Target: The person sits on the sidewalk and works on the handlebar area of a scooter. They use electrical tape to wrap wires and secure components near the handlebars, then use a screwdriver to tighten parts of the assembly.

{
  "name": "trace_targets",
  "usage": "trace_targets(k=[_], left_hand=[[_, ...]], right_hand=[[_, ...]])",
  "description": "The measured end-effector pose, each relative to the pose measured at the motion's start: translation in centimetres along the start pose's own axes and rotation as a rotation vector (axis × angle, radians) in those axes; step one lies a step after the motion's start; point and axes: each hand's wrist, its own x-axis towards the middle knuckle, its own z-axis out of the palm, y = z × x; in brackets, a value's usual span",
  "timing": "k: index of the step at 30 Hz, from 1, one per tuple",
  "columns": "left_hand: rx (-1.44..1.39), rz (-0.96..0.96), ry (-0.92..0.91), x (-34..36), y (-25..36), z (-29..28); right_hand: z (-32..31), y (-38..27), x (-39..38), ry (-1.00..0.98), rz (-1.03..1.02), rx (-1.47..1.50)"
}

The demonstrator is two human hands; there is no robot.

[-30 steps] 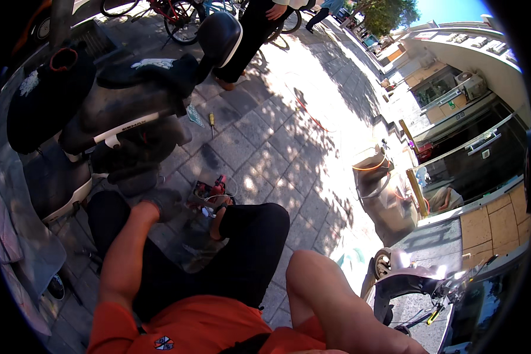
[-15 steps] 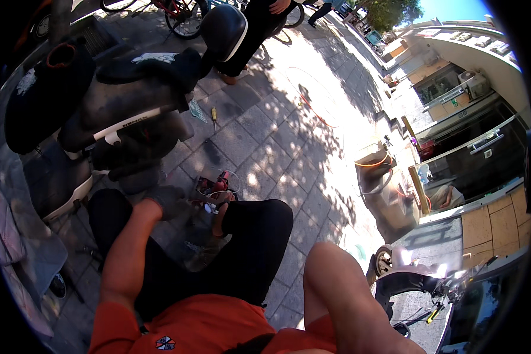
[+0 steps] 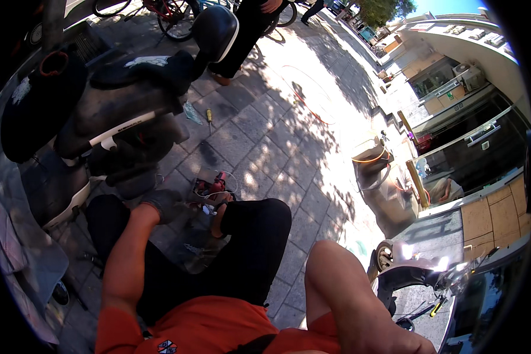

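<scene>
My left hand [image 3: 164,205], in a dark grey glove, is low between my knees beside the dark scooter [image 3: 124,118]. Its fingers look curled closed; shade and blur hide what they hold. Just to its right, on the paving, lies a red and dark tool-like object [image 3: 212,186] with a thin pale cord looped round it. A small whitish piece [image 3: 208,209] is close to my right knee. My right arm [image 3: 342,283] is bent, its elbow up and its forearm running back to the lower right edge; the right hand is out of the picture.
A yellow-handled screwdriver [image 3: 209,118] and a pale green sheet [image 3: 192,112] lie on the paving [image 3: 259,135]. Someone in dark trousers [image 3: 242,41] stands beyond the scooter, near parked bicycles [image 3: 177,17]. A covered bulky object [image 3: 383,194] and another scooter [image 3: 407,274] are at the right.
The whole view has shifted slightly, so the surroundings sit a little further left. My left hand stays low by the scooter, and my right arm remains bent.
</scene>
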Motion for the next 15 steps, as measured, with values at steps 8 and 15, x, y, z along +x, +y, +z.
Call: trace_targets(k=[8,15], left_hand=[[0.02,0.022,0.008,0.6,-0.4,0.5],[0.008,0.012,-0.026,0.5,0.4,0.0]], right_hand=[[0.5,1.3,-0.9,0.038,0.065,-0.041],[-0.1,1.0,-1.4,0.082,0.028,0.049]])
